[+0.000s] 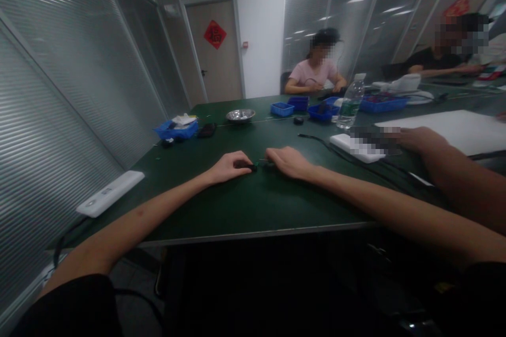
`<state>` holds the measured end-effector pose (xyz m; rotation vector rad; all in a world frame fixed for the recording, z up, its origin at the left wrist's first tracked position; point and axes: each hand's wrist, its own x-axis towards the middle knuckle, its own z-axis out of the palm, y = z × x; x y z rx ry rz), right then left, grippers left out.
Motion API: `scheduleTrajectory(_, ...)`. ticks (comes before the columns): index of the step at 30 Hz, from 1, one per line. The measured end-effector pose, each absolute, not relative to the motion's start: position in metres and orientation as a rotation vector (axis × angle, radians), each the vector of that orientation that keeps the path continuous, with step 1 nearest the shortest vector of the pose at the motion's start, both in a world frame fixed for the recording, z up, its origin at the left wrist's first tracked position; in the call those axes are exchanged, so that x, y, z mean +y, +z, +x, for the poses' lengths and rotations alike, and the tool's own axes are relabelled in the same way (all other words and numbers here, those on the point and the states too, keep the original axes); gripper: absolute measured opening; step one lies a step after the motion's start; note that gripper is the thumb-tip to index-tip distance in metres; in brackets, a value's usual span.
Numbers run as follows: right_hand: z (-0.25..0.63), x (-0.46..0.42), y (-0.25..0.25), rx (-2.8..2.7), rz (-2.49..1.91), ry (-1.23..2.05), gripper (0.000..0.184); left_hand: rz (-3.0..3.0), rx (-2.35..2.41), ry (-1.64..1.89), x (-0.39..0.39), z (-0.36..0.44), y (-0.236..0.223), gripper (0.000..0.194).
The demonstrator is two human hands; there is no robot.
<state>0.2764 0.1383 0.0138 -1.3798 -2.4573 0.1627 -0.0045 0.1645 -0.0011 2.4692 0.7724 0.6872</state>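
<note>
My left hand (231, 167) is closed in a pinch over the green tabletop, holding a small black part (248, 166). A bit of bright green shows at the part's right end. Opposite it, my right hand (290, 162) grips a thin metal-tipped tool (264, 160) whose tip points left toward the black part. Blur hides the tool's exact kind and whether its tip touches the part. Both forearms reach in over the table's front edge.
A blue bin (177, 129), a dark phone-like object (207, 130) and a steel bowl (240, 115) stand beyond my hands. To the right are a water bottle (350, 102), a white power strip (353, 147) and a neighbour's hand (422, 142). Another power strip (110, 193) lies left.
</note>
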Motion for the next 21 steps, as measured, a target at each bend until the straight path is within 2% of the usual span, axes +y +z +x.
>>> scheduleTrajectory(4,0.278,0.137,0.013,-2.399,-1.438,0.222,0.053,2.605,0.691,0.703,0.160,0.003,-0.001,0.022)
scheduleTrajectory(9,0.280,0.140,0.011,-2.336,-1.489,0.278,0.066,2.746,0.691,0.649,0.151,0.008,-0.001,0.026)
scheduleTrajectory(14,0.280,0.142,0.015,-2.364,-1.541,0.213,0.051,2.840,0.714,0.629,0.148,0.007,0.004,0.026)
scheduleTrajectory(21,0.277,0.137,0.025,-2.364,-1.619,0.244,0.053,2.910,0.962,0.608,0.180,-0.023,0.002,0.028)
